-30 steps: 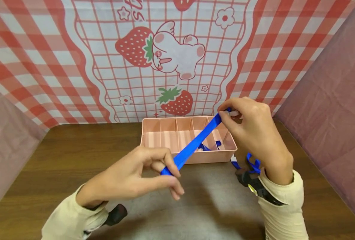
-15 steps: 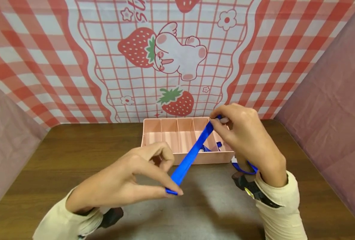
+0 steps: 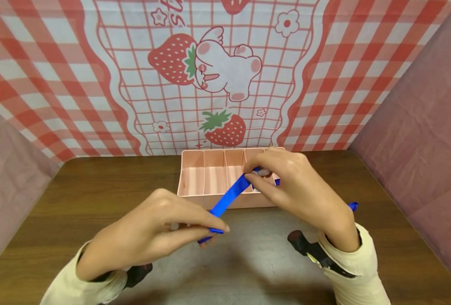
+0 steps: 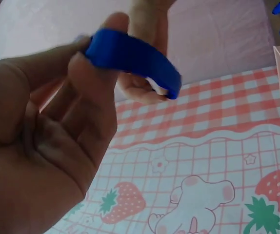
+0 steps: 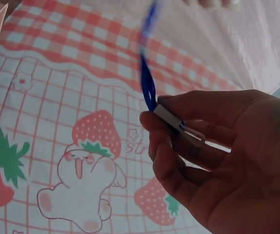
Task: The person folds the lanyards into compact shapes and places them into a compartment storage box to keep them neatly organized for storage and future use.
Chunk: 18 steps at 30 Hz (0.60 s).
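A blue lanyard [image 3: 230, 198] stretches between both hands, above the table and in front of the box. My left hand [image 3: 141, 237] pinches a folded part of it between thumb and index finger; in the left wrist view the band [image 4: 130, 51] loops over the fingertips. With thumb and index finger, my right hand [image 3: 299, 190] holds the other end. The right wrist view shows a white sleeve [image 5: 168, 116] on that end and a clear plastic hook [image 5: 194, 137] lying inside the fingers. Part of the pink divided box [image 3: 198, 201] is hidden behind the right hand.
Inside the box's right part a bit of blue band [image 3: 277, 182] shows. Another blue band [image 3: 353, 206] lies on the wooden table [image 3: 95, 182], right of the box and partly behind the right wrist. A checked strawberry cloth [image 3: 134, 84] hangs behind.
My right hand has come down and left toward the left hand, so the band between them is shorter. Spread fingers of my left hand have closed into a pinch on the folded band.
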Each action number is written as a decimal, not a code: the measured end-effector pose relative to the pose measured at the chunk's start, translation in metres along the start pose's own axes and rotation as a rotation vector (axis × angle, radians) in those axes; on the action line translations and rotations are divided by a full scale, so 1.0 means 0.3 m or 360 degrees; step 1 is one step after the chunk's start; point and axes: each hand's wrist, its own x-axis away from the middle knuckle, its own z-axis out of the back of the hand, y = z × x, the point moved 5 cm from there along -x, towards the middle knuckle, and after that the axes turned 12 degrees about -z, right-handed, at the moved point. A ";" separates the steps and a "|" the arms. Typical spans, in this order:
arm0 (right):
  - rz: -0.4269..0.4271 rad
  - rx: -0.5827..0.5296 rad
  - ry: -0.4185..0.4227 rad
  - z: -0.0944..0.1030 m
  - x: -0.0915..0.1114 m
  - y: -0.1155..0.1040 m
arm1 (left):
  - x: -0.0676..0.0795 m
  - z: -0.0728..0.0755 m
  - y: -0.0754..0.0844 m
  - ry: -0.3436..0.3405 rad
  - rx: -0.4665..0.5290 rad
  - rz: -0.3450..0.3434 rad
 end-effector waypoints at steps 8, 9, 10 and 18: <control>0.0105 -0.0151 0.0038 0.009 0.009 -0.032 | -0.013 -0.015 -0.038 0.0200 -0.0148 0.0339; 0.0138 -0.0172 0.0057 0.008 0.010 -0.037 | -0.015 -0.018 -0.041 0.0219 -0.0158 0.0349; 0.0166 -0.0194 0.0070 0.007 0.010 -0.043 | -0.015 -0.022 -0.042 0.0238 -0.0169 0.0355; 0.0290 -0.0397 0.0012 -0.033 0.023 -0.090 | -0.026 -0.037 -0.040 0.0308 -0.0330 0.0310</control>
